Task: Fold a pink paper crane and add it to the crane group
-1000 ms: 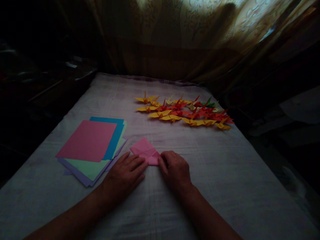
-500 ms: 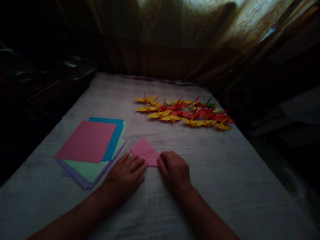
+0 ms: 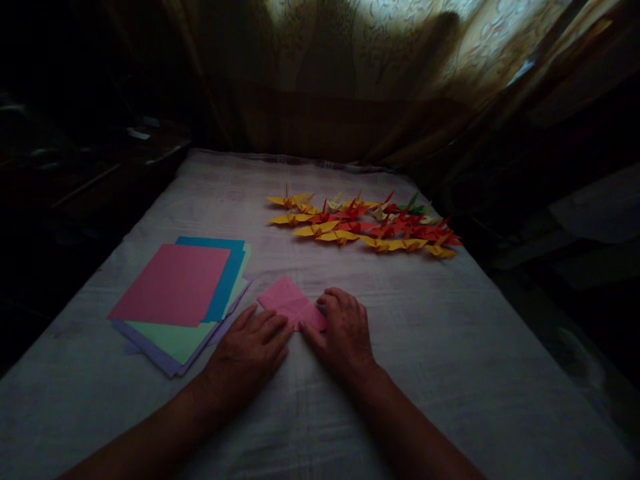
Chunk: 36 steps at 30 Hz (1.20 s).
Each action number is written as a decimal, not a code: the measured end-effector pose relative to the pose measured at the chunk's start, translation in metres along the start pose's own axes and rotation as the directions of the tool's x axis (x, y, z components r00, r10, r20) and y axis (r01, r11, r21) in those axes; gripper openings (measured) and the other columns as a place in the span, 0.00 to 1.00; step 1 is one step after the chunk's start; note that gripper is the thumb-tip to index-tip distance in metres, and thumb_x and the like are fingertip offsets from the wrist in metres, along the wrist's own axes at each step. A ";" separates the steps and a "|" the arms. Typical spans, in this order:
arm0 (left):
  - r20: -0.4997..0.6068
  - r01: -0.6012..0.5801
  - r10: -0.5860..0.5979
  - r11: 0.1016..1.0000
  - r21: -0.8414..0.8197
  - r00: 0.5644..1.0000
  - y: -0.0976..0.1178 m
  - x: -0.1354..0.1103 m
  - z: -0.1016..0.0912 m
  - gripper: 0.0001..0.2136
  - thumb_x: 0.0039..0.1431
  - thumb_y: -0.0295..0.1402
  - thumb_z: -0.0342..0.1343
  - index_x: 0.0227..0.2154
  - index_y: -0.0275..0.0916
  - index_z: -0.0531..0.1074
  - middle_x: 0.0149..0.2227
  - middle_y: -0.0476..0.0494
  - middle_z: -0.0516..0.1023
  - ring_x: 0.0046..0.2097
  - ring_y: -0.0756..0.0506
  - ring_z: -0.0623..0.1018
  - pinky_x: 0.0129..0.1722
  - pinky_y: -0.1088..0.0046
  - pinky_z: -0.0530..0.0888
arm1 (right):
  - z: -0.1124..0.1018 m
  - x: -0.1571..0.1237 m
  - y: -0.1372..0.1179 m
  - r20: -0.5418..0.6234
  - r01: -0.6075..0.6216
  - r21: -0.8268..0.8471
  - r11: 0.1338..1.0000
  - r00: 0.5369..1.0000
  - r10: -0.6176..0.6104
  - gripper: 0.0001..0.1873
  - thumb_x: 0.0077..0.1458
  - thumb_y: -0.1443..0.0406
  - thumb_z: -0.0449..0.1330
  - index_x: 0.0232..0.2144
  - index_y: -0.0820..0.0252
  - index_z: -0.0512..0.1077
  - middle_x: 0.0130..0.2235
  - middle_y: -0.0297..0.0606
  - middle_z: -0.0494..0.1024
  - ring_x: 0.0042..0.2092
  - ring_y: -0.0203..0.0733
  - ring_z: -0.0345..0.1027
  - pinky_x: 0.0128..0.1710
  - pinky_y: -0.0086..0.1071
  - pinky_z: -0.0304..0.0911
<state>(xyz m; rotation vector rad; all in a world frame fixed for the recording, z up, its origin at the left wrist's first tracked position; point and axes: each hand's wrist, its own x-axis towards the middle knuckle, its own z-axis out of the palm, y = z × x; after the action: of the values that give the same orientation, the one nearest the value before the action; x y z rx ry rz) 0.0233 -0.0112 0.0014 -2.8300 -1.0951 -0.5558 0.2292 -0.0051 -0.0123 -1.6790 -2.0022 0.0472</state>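
Fingers of the left hand (image 3: 245, 357) are lying nearly flat and close together across the near-left side of a folded pink paper (image 3: 286, 293), pressing without gripping. The right hand (image 3: 345, 327) is bending over the paper's right corner, thumb at the near edge, fingers curling beyond, a narrow space between; in this dimness I cannot tell whether they are pinching. The paper is resting on the cloth-covered worktop (image 3: 425, 367), about midway between its left and right edges. Too light a left-hand press could be letting it skew, and a crease set off line would be leaving corners uneven. Toward the worktop's left edge, a stack of loose sheets (image 3: 170, 283) is fanning out, near enough to the left hand that a sideways sweep could be scattering it. Farther off, paper cranes (image 3: 316, 231) are standing in rows toward the far right corner, and a curtain (image 3: 325, 100) is hanging past the far edge.
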 end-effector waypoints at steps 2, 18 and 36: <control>0.010 0.002 -0.002 1.000 0.003 1.000 0.000 0.000 0.000 0.14 0.67 0.30 0.46 0.51 0.38 0.72 0.48 0.40 0.79 0.50 0.39 0.76 0.55 0.52 0.68 | 0.001 -0.001 0.003 0.003 -0.007 -0.015 1.000 1.000 0.007 0.20 0.53 0.53 0.62 0.42 0.61 0.69 0.52 0.51 0.72 0.54 0.54 0.63 0.53 0.46 0.55; 0.013 0.024 -0.023 0.999 -0.037 1.000 -0.002 -0.001 0.001 0.14 0.67 0.30 0.46 0.50 0.40 0.73 0.49 0.41 0.78 0.50 0.39 0.75 0.55 0.51 0.67 | -0.019 -0.022 0.037 -0.028 -0.015 -0.087 0.996 1.000 0.013 0.14 0.60 0.57 0.57 0.42 0.59 0.71 0.56 0.52 0.70 0.60 0.56 0.60 0.55 0.52 0.57; -0.049 0.122 -0.122 0.993 0.000 0.991 -0.024 -0.005 0.008 0.17 0.65 0.34 0.48 0.54 0.36 0.70 0.58 0.33 0.71 0.59 0.34 0.69 0.57 0.49 0.67 | -0.023 -0.029 0.001 0.136 0.270 -0.058 0.961 0.956 -0.261 0.16 0.59 0.65 0.59 0.49 0.59 0.73 0.53 0.44 0.76 0.53 0.50 0.68 0.51 0.42 0.64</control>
<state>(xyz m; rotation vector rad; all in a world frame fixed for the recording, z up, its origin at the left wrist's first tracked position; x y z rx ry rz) 0.0063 0.0043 -0.0093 -2.7452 -1.2649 -0.6283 0.2427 -0.0380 -0.0032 -1.4683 -2.3369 -0.0186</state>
